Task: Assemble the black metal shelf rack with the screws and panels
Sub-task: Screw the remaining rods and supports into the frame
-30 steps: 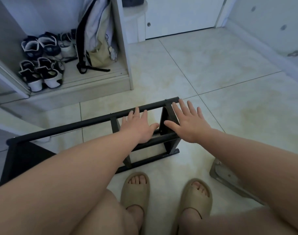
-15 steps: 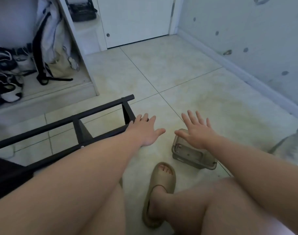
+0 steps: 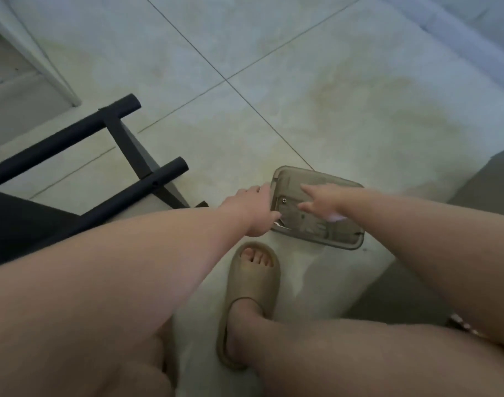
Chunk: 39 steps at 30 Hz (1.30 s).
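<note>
The black metal shelf rack lies on the tiled floor at the left, two round rails and a flat cross panel showing. A translucent brown plastic box sits on the floor in front of my feet, with a small screw and other small parts inside. My left hand holds the box's left rim between thumb and fingers. Over the inside of the box, my right hand reaches with fingers stretched out and holds nothing. A pale scrap shows under its palm.
My foot in a tan slipper stands just below the box. A white cabinet base is at the upper left and a wall skirting at the upper right. A grey shape lies at the right edge.
The view has swung right and down, away from the rack. Both hands have left the rack and come down onto the plastic box; the left hand now holds its rim.
</note>
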Motion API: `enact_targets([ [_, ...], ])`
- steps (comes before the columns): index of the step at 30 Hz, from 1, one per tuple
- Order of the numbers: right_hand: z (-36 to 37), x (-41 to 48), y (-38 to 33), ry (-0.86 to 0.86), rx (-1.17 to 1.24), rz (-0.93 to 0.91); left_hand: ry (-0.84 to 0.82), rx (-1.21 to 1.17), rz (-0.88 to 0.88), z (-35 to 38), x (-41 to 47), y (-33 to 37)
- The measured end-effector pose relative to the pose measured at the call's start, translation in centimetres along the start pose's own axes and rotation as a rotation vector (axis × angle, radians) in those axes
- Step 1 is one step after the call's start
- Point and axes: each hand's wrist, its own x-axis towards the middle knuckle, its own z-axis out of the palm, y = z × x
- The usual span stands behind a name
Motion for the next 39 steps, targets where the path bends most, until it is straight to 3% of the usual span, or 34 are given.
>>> enact_targets([
  [7, 5.0, 7.7, -0.7, 0.014, 0.197, -0.042, 0.074, -0.404, -0.068, 4.7, 5.0, -1.4],
  [20, 9.3, 11.9, -0.2, 0.309, 0.129, -0.210, 0.081, -0.723, -0.057, 8.1, 6.1, -2.6],
  [23, 9.8, 11.8, -0.6, 0.310, 0.141, -0.252, 0.077, -0.737, -0.056, 8.2, 6.2, -2.7],
  [30, 9.7, 12.1, -1.2, 0.249, 0.199, -0.092, 0.072, -0.715, -0.052, 7.9, 6.3, -2.6],
  [34, 7.9, 10.2, -0.9, 0.225, 0.274, -0.089, 0.044, -0.691, -0.099, 6.9, 5.6, -2.6],
  [37, 5.9, 7.6, -0.5, 0.222, 0.276, -0.118, -0.068, -0.579, -0.146, 4.8, 4.0, -3.1],
  [39, 4.2, 5.5, -0.6, 0.246, 0.253, -0.132, -0.212, -0.365, -0.129, 2.9, 2.2, -3.8],
])
